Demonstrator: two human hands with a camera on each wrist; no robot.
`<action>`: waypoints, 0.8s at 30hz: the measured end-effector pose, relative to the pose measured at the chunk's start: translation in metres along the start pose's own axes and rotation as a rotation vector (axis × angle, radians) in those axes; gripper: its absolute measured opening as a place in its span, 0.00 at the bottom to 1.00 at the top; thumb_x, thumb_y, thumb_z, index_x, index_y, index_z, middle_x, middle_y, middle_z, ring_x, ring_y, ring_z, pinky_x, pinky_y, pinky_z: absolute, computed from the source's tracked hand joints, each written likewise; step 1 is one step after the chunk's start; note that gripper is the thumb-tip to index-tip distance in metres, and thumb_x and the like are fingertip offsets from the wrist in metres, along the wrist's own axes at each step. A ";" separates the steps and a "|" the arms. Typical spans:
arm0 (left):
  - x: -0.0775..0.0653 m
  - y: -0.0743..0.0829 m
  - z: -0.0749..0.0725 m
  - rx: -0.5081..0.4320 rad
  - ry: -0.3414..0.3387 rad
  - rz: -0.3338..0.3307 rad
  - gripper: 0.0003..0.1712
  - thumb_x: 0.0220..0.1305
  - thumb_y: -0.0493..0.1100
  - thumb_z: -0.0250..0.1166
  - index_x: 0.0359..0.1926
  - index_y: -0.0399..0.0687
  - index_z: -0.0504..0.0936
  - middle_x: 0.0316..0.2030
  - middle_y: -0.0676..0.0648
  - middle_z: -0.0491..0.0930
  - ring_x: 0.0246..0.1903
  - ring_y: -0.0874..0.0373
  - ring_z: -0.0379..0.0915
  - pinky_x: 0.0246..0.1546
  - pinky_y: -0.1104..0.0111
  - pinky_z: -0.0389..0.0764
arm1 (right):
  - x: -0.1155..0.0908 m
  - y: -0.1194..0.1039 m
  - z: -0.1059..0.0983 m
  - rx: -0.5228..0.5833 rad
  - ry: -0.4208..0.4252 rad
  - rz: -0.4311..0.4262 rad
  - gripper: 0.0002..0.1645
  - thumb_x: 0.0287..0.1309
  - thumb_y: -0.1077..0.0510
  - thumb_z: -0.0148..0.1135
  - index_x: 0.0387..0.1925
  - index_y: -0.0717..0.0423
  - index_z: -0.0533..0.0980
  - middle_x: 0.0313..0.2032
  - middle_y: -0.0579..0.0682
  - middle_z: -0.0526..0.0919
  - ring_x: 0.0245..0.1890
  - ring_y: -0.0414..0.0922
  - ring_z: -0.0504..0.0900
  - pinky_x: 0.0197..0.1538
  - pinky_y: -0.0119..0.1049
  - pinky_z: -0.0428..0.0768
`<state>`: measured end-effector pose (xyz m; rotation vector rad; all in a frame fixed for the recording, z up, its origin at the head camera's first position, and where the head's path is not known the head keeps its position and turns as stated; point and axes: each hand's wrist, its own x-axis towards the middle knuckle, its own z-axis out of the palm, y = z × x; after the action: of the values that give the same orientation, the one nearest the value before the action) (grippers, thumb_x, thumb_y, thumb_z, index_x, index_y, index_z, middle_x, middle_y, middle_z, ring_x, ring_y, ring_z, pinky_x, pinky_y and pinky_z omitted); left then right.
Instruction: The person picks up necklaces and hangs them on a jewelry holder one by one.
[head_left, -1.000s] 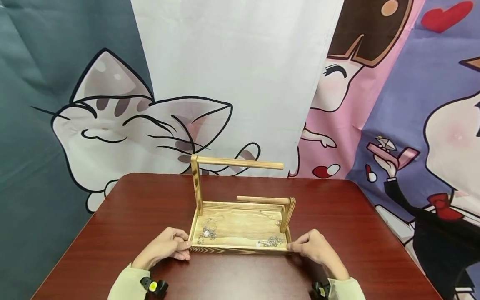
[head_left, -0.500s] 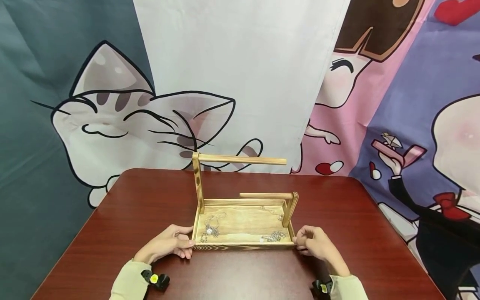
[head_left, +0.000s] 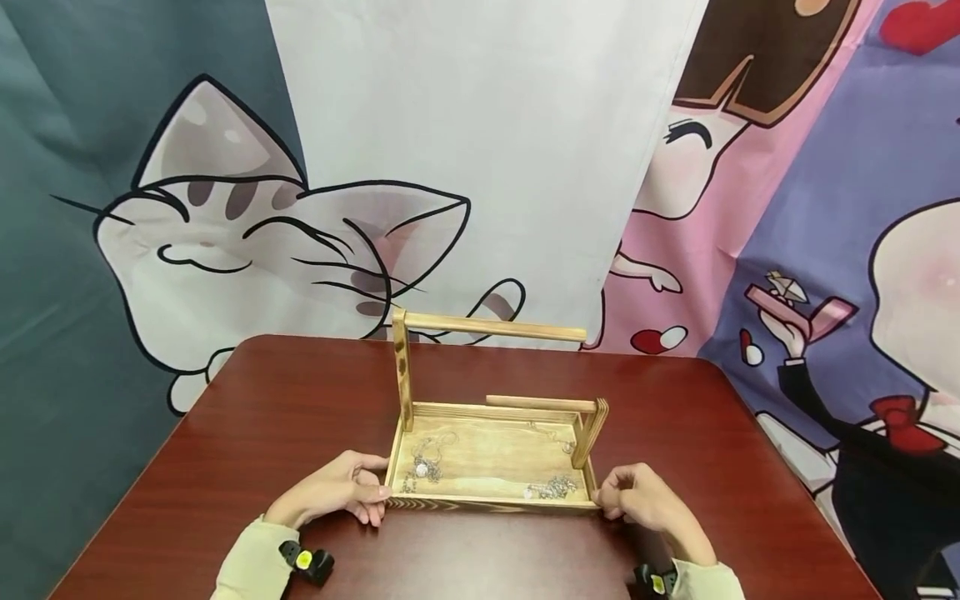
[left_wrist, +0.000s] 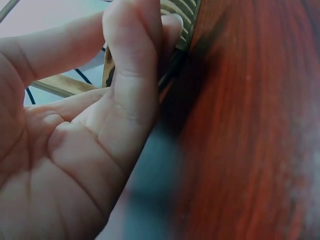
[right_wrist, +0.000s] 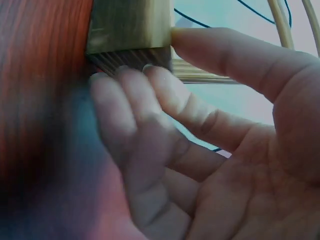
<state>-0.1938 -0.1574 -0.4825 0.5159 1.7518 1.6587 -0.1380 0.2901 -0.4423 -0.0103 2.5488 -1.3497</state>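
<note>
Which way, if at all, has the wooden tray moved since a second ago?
Yes, slightly right in the head view: the wooden tray has its upper rod ending nearer the pink panel of the fixed backdrop.

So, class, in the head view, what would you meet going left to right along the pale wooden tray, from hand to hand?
Bare left hand, tangled silver chain with a round white piece, small heap of silver chain, bare right hand.

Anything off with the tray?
Slightly: the left chain pile and right chain pile lie bunched in the wooden tray, while the upper bar and lower bar are bare, so it looks untidy. No spill or damage shows.
</note>
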 end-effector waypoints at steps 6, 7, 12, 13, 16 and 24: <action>-0.001 -0.001 0.001 -0.042 0.004 -0.003 0.40 0.60 0.38 0.61 0.63 0.22 0.48 0.29 0.33 0.80 0.25 0.50 0.80 0.26 0.65 0.81 | 0.007 -0.023 0.009 -0.327 0.139 -0.245 0.06 0.46 0.62 0.65 0.22 0.49 0.76 0.18 0.39 0.76 0.20 0.34 0.72 0.25 0.27 0.70; 0.000 -0.002 0.001 -0.048 -0.004 -0.002 0.40 0.61 0.38 0.60 0.63 0.22 0.48 0.29 0.33 0.80 0.26 0.51 0.80 0.26 0.65 0.81 | 0.009 -0.026 0.013 -0.364 0.135 -0.294 0.06 0.46 0.62 0.66 0.23 0.48 0.76 0.17 0.38 0.74 0.20 0.33 0.70 0.25 0.27 0.69; -0.001 -0.003 0.001 -0.059 -0.002 -0.012 0.39 0.61 0.38 0.60 0.63 0.24 0.48 0.27 0.36 0.80 0.24 0.53 0.79 0.26 0.65 0.82 | 0.025 -0.042 0.031 -0.455 0.027 -0.433 0.07 0.47 0.63 0.65 0.23 0.48 0.76 0.18 0.37 0.72 0.20 0.31 0.68 0.23 0.26 0.69; -0.001 -0.003 0.002 -0.061 0.004 -0.018 0.39 0.61 0.39 0.60 0.63 0.24 0.49 0.27 0.36 0.80 0.24 0.53 0.79 0.25 0.64 0.82 | 0.028 -0.044 0.034 -0.467 0.014 -0.435 0.07 0.46 0.64 0.65 0.23 0.48 0.76 0.18 0.37 0.72 0.20 0.31 0.68 0.24 0.26 0.69; 0.000 -0.003 0.003 -0.065 0.014 -0.036 0.39 0.61 0.39 0.61 0.63 0.26 0.50 0.26 0.38 0.80 0.23 0.53 0.79 0.26 0.63 0.82 | 0.034 -0.044 0.042 -0.486 -0.019 -0.416 0.07 0.45 0.65 0.65 0.22 0.50 0.77 0.19 0.38 0.73 0.21 0.32 0.69 0.25 0.27 0.70; -0.001 -0.001 0.004 -0.067 -0.005 -0.028 0.36 0.61 0.39 0.61 0.61 0.27 0.51 0.26 0.39 0.79 0.22 0.54 0.77 0.25 0.63 0.81 | 0.041 -0.038 0.056 -0.502 -0.006 -0.346 0.11 0.42 0.64 0.68 0.17 0.51 0.74 0.14 0.37 0.70 0.17 0.32 0.65 0.21 0.28 0.66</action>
<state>-0.1903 -0.1547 -0.4828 0.4625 1.6864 1.6892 -0.1696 0.2182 -0.4504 -0.5673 2.9006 -0.7578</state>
